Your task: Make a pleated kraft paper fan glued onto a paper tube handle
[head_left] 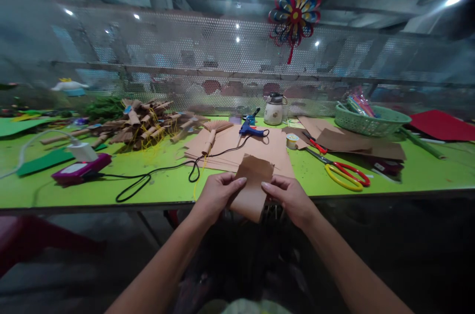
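Note:
A piece of brown kraft paper [252, 195] is held up at the table's front edge, its top edge uneven and its lower part curving down. My left hand [218, 195] pinches its left side between thumb and fingers. On the opposite side my right hand [289, 198] grips it the same way. Just beyond lie flat sheets of brown paper [274, 148], with a blue glue gun [250, 129] resting on them. A pleated paper fan on a rolled handle [210, 140], with yellow string, lies to the left of the glue gun.
Scissors with yellow and red handles [343, 173] lie right of my hands, near a small round tub [292, 141]. A black cord [156, 169] runs left to a purple power strip [83, 168]. Rolled paper pieces [148, 123] are heaped behind. A green basket [371, 121] stands back right.

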Tool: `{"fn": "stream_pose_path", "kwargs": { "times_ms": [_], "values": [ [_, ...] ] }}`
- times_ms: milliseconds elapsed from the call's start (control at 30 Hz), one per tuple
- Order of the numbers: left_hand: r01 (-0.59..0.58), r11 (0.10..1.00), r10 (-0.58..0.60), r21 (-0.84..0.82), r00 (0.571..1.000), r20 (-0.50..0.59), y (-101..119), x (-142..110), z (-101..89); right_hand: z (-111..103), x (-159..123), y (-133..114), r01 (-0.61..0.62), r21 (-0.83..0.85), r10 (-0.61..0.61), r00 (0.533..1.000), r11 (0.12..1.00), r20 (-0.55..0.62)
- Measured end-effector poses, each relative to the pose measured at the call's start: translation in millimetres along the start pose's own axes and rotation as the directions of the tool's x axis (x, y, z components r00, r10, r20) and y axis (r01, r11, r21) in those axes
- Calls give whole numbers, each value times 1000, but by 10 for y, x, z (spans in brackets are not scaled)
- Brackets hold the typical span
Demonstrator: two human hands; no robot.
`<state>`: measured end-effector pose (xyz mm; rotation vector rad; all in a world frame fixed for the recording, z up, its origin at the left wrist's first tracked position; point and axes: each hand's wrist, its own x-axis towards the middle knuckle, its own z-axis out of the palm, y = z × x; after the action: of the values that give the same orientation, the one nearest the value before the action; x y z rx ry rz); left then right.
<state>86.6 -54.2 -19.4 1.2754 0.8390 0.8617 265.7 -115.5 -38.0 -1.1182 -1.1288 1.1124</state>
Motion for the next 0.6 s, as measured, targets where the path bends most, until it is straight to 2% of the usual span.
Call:
{"fn": "stream_pose_path", "kwargs": {
  "times_ms": [300, 600],
  "values": [
    [-16, 1000, 16, -26, 1000, 8, 21, 19, 42, 37, 33, 1, -21, 38, 21, 1000, 999, -11],
    [-5, 996, 11, -90, 998, 69, 57, 45, 92, 12, 67, 56, -20, 55, 23, 998, 998, -54]
  ]
}}
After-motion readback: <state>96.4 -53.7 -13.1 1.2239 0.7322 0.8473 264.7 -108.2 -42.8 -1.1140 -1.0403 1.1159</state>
